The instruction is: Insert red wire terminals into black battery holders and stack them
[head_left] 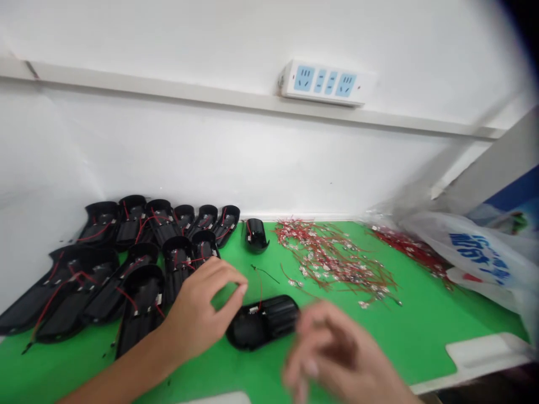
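A black plastic shell [280, 315] lies flat on the green work surface between my hands, its hollow side up. A thin red wire and a small white connector [253, 310] show at its far edge. My left hand [206, 306] is just left of the shell, thumb and index fingertips together in a pinch; anything between them is too small to make out. My right hand [341, 353] hovers at the near right of the shell, fingers curled and smeared by motion. Whether it holds anything does not show.
Several similar black shells [141, 303] with red wires crowd the left. A short black piece [255, 235] stands near the wall. Red wires with small metal ends [332, 261] are heaped at right, beside a plastic bag [475, 252]. A socket strip [324, 84] is on the wall.
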### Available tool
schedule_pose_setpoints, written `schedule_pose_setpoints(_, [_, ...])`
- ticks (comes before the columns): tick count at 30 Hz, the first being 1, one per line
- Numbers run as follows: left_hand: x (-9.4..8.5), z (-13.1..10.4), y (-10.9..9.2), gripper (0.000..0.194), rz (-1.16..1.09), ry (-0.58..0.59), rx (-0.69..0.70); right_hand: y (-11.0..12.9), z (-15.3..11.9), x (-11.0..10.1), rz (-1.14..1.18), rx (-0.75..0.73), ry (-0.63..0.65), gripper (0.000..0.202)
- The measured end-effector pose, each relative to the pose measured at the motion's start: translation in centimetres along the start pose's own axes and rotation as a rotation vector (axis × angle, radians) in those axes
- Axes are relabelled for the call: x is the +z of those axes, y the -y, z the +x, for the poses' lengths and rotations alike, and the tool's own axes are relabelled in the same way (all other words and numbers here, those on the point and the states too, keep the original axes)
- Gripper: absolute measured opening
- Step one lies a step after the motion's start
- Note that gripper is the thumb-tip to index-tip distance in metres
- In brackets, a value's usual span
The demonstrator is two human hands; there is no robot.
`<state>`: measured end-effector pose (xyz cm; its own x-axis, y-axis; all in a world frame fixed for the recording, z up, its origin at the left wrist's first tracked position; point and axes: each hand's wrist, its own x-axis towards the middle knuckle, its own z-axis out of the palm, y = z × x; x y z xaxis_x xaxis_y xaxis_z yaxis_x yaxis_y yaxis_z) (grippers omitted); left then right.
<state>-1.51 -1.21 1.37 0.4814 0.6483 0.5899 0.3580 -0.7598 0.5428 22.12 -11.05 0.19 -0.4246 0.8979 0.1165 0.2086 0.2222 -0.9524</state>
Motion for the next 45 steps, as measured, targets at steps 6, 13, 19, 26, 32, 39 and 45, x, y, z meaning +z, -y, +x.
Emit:
schedule_pose_setpoints(6, [-0.1, 4.0, -0.2, 0.023, -0.648, -0.041, -0.630, 0.4, 13.4, -1.9, 0.346, -0.336, -0.256, 0.016])
schedule_pose_setpoints(13, [1.0, 4.2, -0.2, 0.031, -0.982, 0.065, -0.839, -1.5, 12.9, -1.2, 0.329, -0.417, -0.287, 0.002])
schedule_pose_setpoints(19, [0.4, 3.5, -0.5, 0.024, -1.189, 0.041, -0.978, -1.6, 12.9, -1.1, 0.286, -0.408, -0.272, 0.003])
schedule_pose_setpoints(26, [0.4, 3.4, 0.1, 0.035, -1.100, -0.075, -0.975, -2.6, 13.2, -0.8, 0.258, -0.376, -0.323, 0.006])
schedule_pose_setpoints(32, [0.7, 3.1, 0.4, 0.031, -0.892, -0.105, -0.852, -1.9, 12.3, -0.7, 0.246, -0.184, -0.301, 0.021])
schedule_pose_setpoints(39, [1.1, 2.9, 0.9, 0.029, -0.632, 0.008, -0.744, -1.9, 12.2, -0.4, 0.128, -0.158, -0.243, 0.026])
schedule_pose_setpoints(45, [0.3, 1.5, -0.8, 0.011, -0.059, 0.057, -0.243, -1.5, 12.2, -2.0, -0.025, -0.167, -0.301, 0.024])
